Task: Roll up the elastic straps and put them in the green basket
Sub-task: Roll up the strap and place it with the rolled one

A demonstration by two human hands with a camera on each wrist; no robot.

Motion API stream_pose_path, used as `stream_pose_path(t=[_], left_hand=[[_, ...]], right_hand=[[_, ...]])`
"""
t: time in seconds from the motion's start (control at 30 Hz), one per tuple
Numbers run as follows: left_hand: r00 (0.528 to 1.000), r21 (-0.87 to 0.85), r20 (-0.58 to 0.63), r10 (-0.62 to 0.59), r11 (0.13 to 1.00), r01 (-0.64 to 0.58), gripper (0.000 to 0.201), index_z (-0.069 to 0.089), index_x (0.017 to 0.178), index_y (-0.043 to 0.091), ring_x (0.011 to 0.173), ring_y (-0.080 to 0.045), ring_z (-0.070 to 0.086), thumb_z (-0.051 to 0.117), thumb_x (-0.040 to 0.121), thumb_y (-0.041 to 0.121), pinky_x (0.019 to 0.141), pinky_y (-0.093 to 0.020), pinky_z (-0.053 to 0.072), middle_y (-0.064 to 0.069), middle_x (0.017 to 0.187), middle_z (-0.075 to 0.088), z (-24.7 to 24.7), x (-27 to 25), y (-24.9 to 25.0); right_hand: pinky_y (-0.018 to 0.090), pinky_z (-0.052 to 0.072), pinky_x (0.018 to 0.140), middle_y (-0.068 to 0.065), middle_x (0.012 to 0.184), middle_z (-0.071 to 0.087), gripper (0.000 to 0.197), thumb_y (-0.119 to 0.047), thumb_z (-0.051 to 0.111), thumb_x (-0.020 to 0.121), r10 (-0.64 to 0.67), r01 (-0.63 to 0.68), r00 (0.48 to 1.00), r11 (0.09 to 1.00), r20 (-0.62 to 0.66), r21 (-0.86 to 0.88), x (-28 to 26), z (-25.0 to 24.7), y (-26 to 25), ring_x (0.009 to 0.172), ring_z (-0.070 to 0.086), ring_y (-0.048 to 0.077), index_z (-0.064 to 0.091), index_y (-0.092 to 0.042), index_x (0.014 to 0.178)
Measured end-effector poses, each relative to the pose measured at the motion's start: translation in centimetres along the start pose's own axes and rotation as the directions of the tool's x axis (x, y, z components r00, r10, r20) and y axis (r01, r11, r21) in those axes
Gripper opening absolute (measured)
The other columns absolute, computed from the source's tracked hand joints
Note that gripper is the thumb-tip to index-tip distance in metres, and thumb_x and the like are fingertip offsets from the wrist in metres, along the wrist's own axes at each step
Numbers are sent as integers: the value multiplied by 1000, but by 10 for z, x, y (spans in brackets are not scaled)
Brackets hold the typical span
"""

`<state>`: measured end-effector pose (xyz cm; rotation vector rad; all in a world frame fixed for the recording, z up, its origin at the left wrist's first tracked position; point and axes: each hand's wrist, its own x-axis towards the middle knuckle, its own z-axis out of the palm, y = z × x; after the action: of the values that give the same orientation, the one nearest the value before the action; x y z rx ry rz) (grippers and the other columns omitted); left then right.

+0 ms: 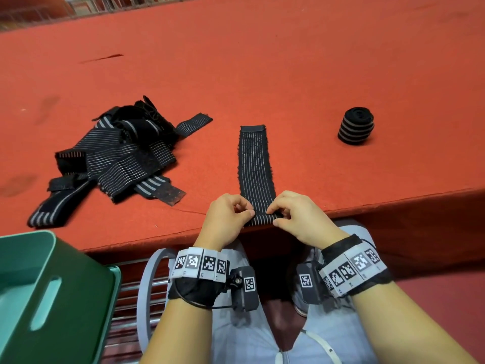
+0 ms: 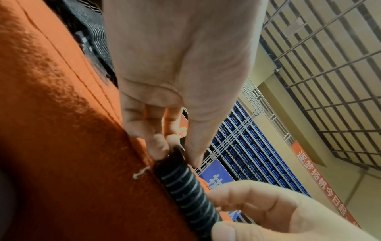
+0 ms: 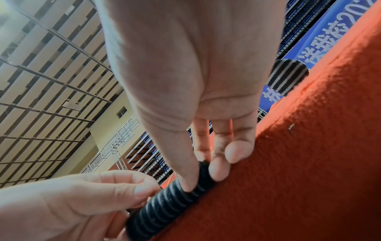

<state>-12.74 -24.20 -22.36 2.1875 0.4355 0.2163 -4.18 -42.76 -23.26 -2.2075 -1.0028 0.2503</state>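
The flat strap (image 1: 256, 166) lies on the bench (image 1: 315, 74), running from the near edge straight away from the person. Its near end is turned into a small roll at the bench edge. The left hand (image 1: 227, 219) is on the left end of that roll and the right hand (image 1: 299, 216) on the right end, each pinching it. To the left of the flat strap, well apart, a heap of loose straps (image 1: 115, 158) lies on the bench. To its right, further back, a rolled strap (image 1: 356, 126) stands on end. The basket (image 1: 52, 285) sits below the bench edge, nearer than and left of the flat strap.
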Motion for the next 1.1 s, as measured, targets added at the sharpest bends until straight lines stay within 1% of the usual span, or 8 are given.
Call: stream_pose_path(t=[0.13, 0.3, 0.43, 0.6, 0.73, 0.93, 1.03, 1.1], left_hand=[[996, 62, 18, 82, 995, -83, 12, 72, 71, 27, 83, -8, 62, 80, 79, 22, 82, -33, 51, 7, 88, 64, -3, -3, 3], [993, 129, 83, 80, 987, -91, 17, 72, 82, 31, 84, -8, 59, 85, 73, 24, 86, -35, 50, 11, 88, 62, -4, -5, 4], [992, 185, 117, 56, 980, -77, 23, 73, 88, 30, 81, -8, 57, 85, 72, 18, 86, -34, 51, 14, 86, 60, -5, -6, 4], [988, 198, 135, 77, 975, -103, 33, 67, 84, 40, 79, -12, 59, 84, 71, 14, 85, -40, 52, 14, 86, 59, -3, -7, 0], [985, 209, 131, 114, 968, -140, 29, 71, 91, 34, 80, -11, 59, 83, 73, 15, 85, -39, 52, 14, 89, 57, -2, -6, -3], [983, 187, 123, 134, 970, -155, 24, 72, 96, 32, 81, -11, 60, 77, 79, 16, 83, -37, 52, 14, 85, 61, -1, -4, -6], [983, 170, 125, 137, 973, -157, 21, 69, 94, 32, 71, -5, 55, 75, 81, 16, 75, -31, 49, 10, 79, 62, -2, -3, -5], [983, 156, 134, 125, 977, -145, 18, 67, 91, 29, 65, -3, 51, 74, 83, 14, 70, -27, 44, 6, 78, 62, -4, -3, -3]], right_hand=[[22, 44, 74, -14, 95, 58, 20, -15, 76, 82, 4, -4, 1000, 1000, -13, -10, 0, 2, 0, 74, 54, 3, 70, -27, 96], [27, 44, 76, -11, 88, 62, 16, -17, 74, 83, 28, -29, 999, 999, -40, -20, 0, 1, -1, 74, 50, -2, 70, -25, 97], [23, 40, 73, -13, 85, 62, 14, -17, 73, 84, 42, -42, 998, 999, -37, 7, -2, 1, -2, 73, 52, -5, 71, -24, 96], [23, 43, 70, -17, 75, 62, 12, -20, 71, 85, 90, -87, 995, 994, -39, 70, -2, 3, 1, 68, 55, -5, 69, -30, 90], [29, 52, 75, -14, 74, 65, 14, -19, 70, 86, 129, -124, 991, 986, -32, 112, -2, 3, 0, 71, 64, 3, 67, -33, 88], [17, 37, 67, -15, 77, 63, 10, -19, 68, 88, 140, -134, 989, 985, -45, 112, 0, 1, -1, 68, 54, -5, 69, -28, 91], [16, 36, 66, -13, 80, 64, 9, -19, 67, 89, 148, -143, 988, 984, -34, 110, 1, 0, -2, 70, 54, -4, 68, -28, 91], [19, 38, 71, -14, 86, 66, 9, -20, 66, 91, 150, -147, 988, 985, -24, 93, 2, -1, -4, 80, 56, -2, 69, -28, 92]])
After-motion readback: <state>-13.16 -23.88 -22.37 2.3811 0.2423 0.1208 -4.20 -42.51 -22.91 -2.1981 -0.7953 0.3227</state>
